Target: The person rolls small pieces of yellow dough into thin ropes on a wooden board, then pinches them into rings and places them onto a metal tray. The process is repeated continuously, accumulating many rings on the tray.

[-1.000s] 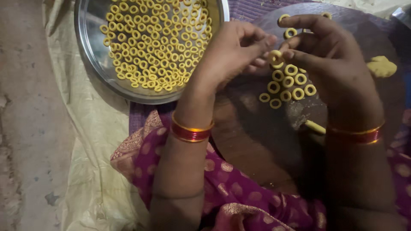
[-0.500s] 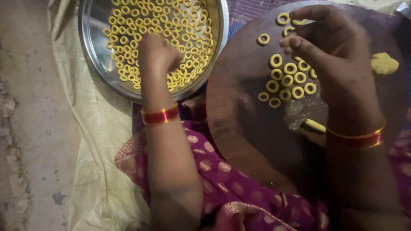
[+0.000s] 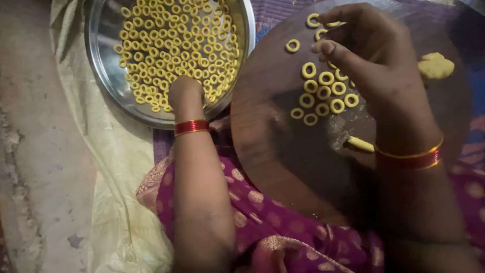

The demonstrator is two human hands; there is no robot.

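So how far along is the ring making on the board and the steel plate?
Done: the steel plate already holds a large heap of dough rings. In hand: the left hand is over that heap, and the right hand is above a small batch of rings on the round board. Left: a dough lump and a rolled strip.

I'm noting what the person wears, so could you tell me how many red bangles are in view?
2: the left bangle on the left wrist beside the steel plate, and the right bangle on the right wrist over the wooden board. None seem hidden.
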